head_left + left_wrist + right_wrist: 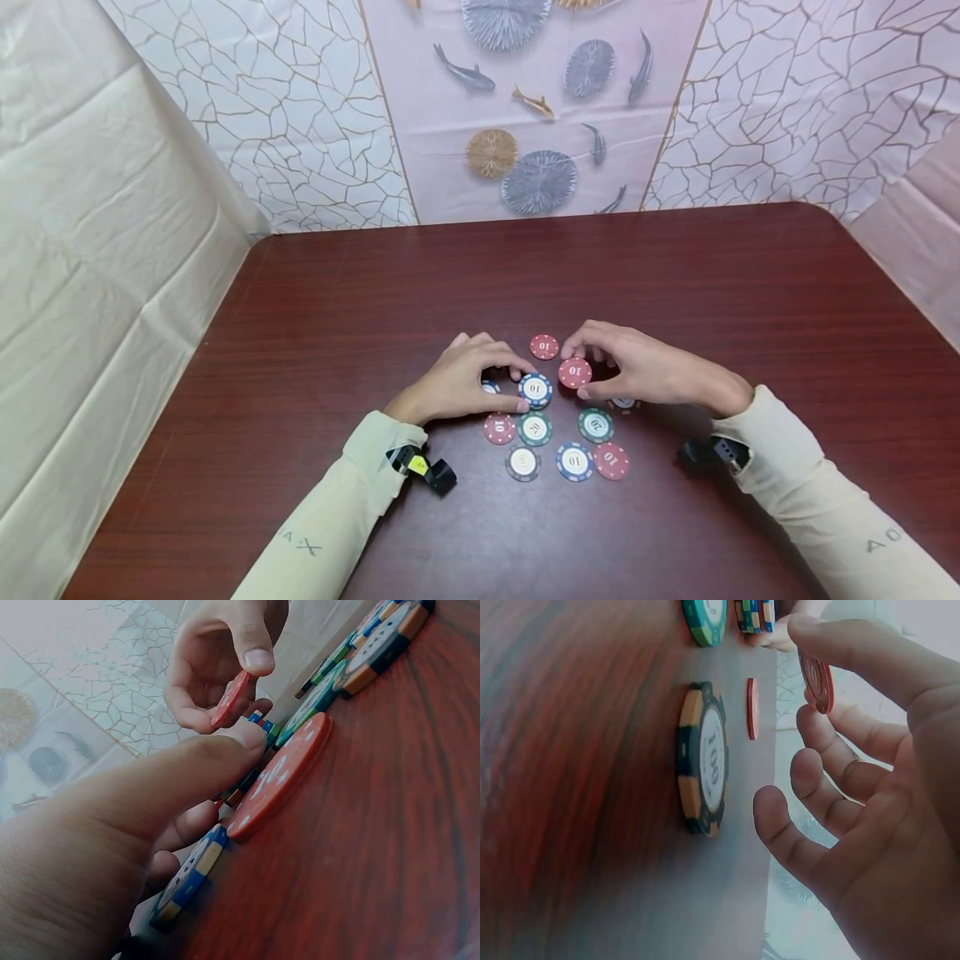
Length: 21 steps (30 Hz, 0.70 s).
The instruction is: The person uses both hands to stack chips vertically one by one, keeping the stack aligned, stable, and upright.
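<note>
My right hand pinches a red poker chip marked 10 between thumb and fingertips, held above the table. The right wrist view shows this red chip nearly edge-on, the other fingers loosely bent. My left hand holds a small stack of chips by its sides, with a blue chip marked 10 on top. In the right wrist view the stack shows blue and green edges. Another blue chip lies partly hidden under the left hand. A red chip lies just beyond both hands.
Nearer me lie a red chip, green chips, a grey-rimmed chip, a blue chip and another red chip. A dark chip marked 100 sits below the right hand. The brown table meets curtains behind.
</note>
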Available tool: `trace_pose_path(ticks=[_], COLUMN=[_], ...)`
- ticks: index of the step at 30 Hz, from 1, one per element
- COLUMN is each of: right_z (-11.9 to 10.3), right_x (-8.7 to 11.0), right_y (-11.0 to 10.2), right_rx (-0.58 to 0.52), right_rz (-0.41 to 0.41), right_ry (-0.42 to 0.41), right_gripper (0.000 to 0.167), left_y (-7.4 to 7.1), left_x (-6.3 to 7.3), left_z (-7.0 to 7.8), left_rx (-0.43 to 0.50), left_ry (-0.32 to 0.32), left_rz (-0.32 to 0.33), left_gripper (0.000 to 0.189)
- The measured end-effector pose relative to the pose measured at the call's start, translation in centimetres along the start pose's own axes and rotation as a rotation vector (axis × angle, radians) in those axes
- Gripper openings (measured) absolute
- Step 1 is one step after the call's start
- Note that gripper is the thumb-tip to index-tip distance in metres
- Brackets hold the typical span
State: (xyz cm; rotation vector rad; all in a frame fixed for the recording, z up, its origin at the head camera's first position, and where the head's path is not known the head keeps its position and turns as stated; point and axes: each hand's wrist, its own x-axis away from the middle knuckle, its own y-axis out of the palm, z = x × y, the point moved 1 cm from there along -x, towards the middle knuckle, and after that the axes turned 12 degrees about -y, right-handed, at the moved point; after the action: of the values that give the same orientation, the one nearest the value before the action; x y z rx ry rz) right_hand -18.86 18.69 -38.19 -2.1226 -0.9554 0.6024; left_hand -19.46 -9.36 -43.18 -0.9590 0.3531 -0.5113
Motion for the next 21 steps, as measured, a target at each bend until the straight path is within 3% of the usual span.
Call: trace_pose_path(ticks=[7,21], right_z=[0.0,-1.1], right_x=[-0.3,-1.1], right_y=[0.7,1.8], right_rx=[0.007,-0.021], right_rz=[-0.01,0.094], right_ry=[-0.02,-0.025], right_gripper=[0.034,0.043], left_y=[-0.1,-0.1], left_x=[-0.1,0.0], left_z=[0.1,-0.1], left_rx=[0.002,0.014], left_ry=[-0.002,-0.002], left_rz=[-0.005,-0.004], left_gripper=[0.039,0.039])
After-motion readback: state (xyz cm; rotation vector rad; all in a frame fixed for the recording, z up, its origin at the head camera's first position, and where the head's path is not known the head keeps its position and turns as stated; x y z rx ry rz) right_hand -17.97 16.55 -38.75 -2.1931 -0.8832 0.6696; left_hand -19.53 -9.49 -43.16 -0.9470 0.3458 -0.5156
